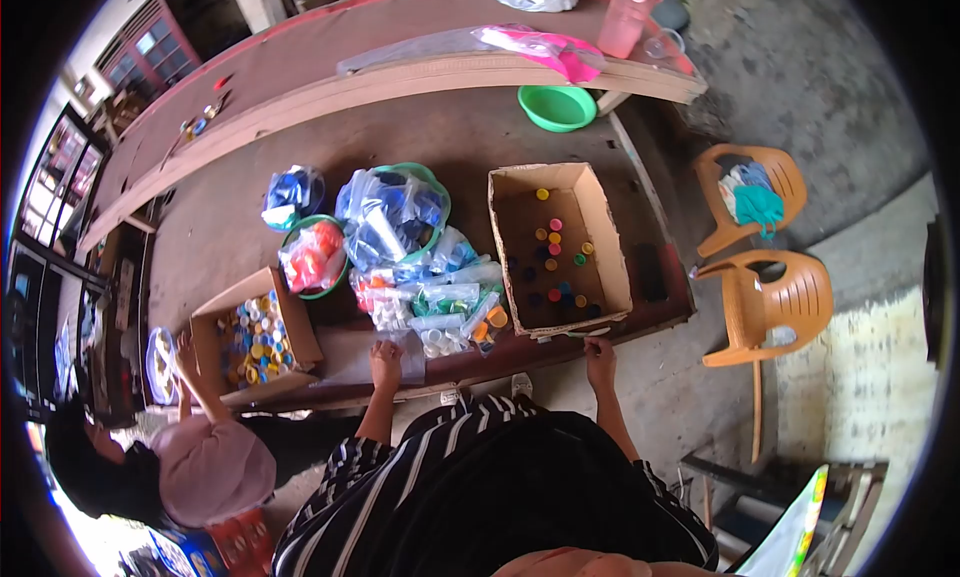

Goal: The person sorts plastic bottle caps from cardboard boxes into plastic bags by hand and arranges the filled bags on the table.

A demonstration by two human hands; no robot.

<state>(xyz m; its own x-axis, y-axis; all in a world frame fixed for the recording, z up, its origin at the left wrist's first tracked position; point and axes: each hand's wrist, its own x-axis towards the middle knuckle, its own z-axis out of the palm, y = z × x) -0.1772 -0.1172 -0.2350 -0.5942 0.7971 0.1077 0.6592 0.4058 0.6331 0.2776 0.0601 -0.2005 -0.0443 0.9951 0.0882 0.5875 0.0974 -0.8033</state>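
My left hand (385,367) is closed at the table's front edge, its fingers curled on a clear plastic bag (411,355). To the right, my right hand (600,365) is also closed, just below a thin pale strip (588,334); whether the fingers grip it is too small to tell. Beyond that hand stands an open cardboard box (560,322) with several coloured bottle caps (554,237) scattered inside. Between the hands lie clear bags of sorted caps (440,307), white, green and orange among them.
Another person (215,467) sits at left by a smaller cardboard box (208,352) full of caps. Green basins (425,172) hold bagged caps. A raised bench (430,80) crosses the back, with a green bowl (558,109) below it. Orange chairs (745,312) stand at right.
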